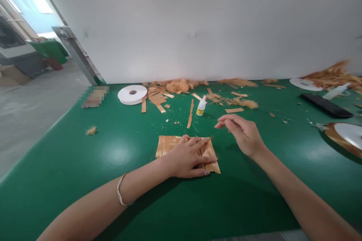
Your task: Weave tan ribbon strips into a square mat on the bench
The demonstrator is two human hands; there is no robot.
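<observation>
Left hand [190, 157] braces a panel [169, 145] as right hand [241, 133] hovers

The panel, made of tan strips laid side by side, lies at the centre of the frame on the green surface [85, 188]. The left hand spreads over its right part, palm down, probably to stop the strips sliding apart. The right hand hangs just right of the panel, fingers curled and thumb near the forefinger; whether anything thin is pinched there I cannot tell. Keeping it off the panel presumably leaves the right edge accessible.

The bottle [201, 107] stands upright above the panel, likely so that it is easy to reach. Scraps and fibre [181, 85] lie toward the wall [181, 34], perhaps to leave working room.

Counts: two hands, one panel, one bottle, one bracelet [120, 192] on the left wrist, one black case [326, 105] at right. White discs number three: one upper left of centre [132, 100], one upper right [313, 87], one at the right edge [352, 133]. The loose strips [190, 113] overlap too much to count.
</observation>
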